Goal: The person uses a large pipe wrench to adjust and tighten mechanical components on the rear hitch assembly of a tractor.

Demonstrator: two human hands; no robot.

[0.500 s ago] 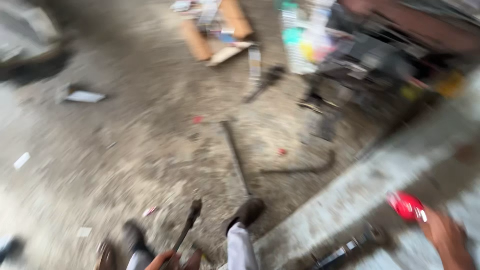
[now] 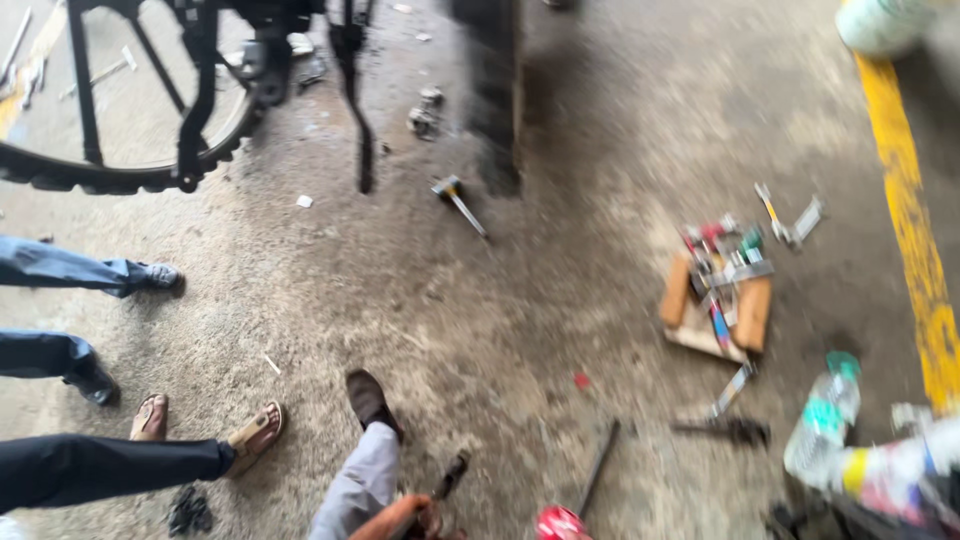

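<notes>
Only part of my left hand [image 2: 398,518] shows at the bottom edge, beside my grey trouser leg and brown shoe [image 2: 372,400]. It appears closed around the handle of a dark metal tool [image 2: 450,475] that points up and to the right over the concrete floor. A red rounded object [image 2: 558,523] sits at the bottom edge just right of that hand. My right hand is out of the picture. The picture is blurred, so the grip is hard to judge.
A bicycle wheel [image 2: 120,150] stands at the top left. Other people's legs and sandalled feet [image 2: 200,440] crowd the left side. A hammer [image 2: 460,205], a wooden tray of tools [image 2: 715,300], a dark rod [image 2: 598,468], a plastic bottle [image 2: 825,415] and a yellow floor line [image 2: 915,250] are around.
The view has swung, bringing the wheel and other people's legs into sight. My right hand, which held the red object at the right, has left the picture; the red object now sits at the bottom edge.
</notes>
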